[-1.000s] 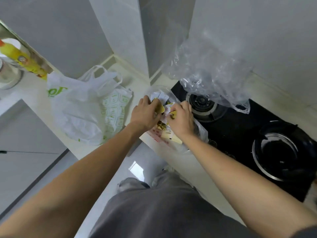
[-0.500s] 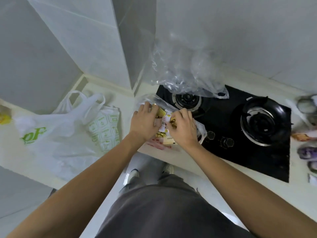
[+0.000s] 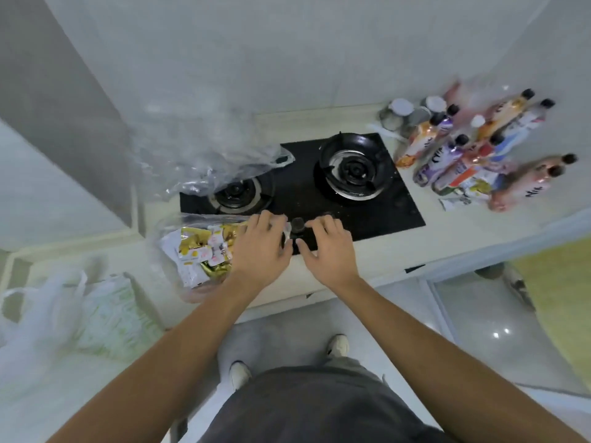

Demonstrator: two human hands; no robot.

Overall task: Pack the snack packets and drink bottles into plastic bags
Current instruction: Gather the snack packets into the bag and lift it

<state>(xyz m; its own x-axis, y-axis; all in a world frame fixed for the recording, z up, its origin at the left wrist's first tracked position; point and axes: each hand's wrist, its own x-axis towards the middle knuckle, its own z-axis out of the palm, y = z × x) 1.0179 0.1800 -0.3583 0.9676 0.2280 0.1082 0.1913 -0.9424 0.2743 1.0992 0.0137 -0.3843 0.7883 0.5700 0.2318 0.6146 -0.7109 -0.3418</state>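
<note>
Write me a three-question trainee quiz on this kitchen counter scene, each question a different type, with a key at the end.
1. True or false: the drink bottles are already inside a plastic bag.
2. Multiple choice: the clear bag of snack packets lies (A) on the right burner, (B) on the counter at the hob's left front corner, (C) on the floor.
3. Short answer: what is draped over the left burner?

Key:
1. False; they are loose on the counter to the right of the hob.
2. B, just beside the left hand; the right hand is over the hob's front edge.
3. An empty, crumpled clear plastic bag.
</note>
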